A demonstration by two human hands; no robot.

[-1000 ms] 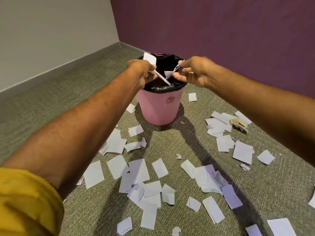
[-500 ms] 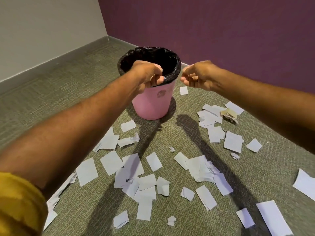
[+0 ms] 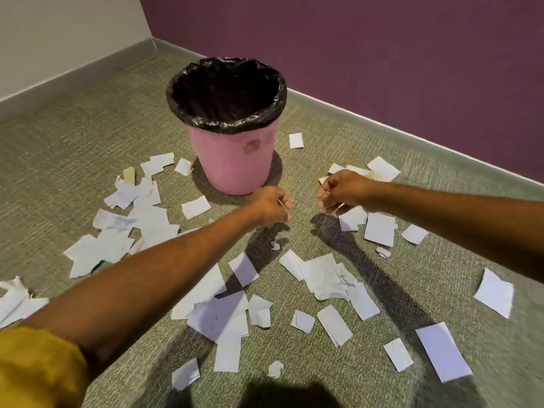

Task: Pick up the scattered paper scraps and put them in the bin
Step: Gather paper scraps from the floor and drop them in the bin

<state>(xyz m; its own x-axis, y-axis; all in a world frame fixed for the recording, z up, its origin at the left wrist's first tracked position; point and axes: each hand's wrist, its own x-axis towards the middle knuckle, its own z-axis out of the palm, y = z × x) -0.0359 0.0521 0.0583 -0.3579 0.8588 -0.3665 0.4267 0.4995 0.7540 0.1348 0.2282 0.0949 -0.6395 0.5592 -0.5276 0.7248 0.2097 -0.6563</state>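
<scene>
Hovering in the middle of the frame, just below the bin (image 3: 232, 166), the left hand (image 3: 269, 206) and right hand (image 3: 343, 191) are knuckles-up with fingers curled in, a posture that suits reaching down for more paper. A thin pale sliver shows at the fingers of each hand. I cannot tell whether it is a pinched scrap seen edge-on or only a glint.

The bin stands upright at upper centre with a black liner (image 3: 223, 125) folded over its rim. Its mouth faces up to take drops from above, and its inside is too dark to read.

The paper scraps (image 3: 379, 229) lie mostly flat to the left, right and bottom of the frame, a few of them crumpled.

The floor is grey-green carpet (image 3: 73, 148), likely to let thin sheets cling. A pale wall (image 3: 59, 33) at upper left meets a purple wall (image 3: 382, 54) at upper right.
</scene>
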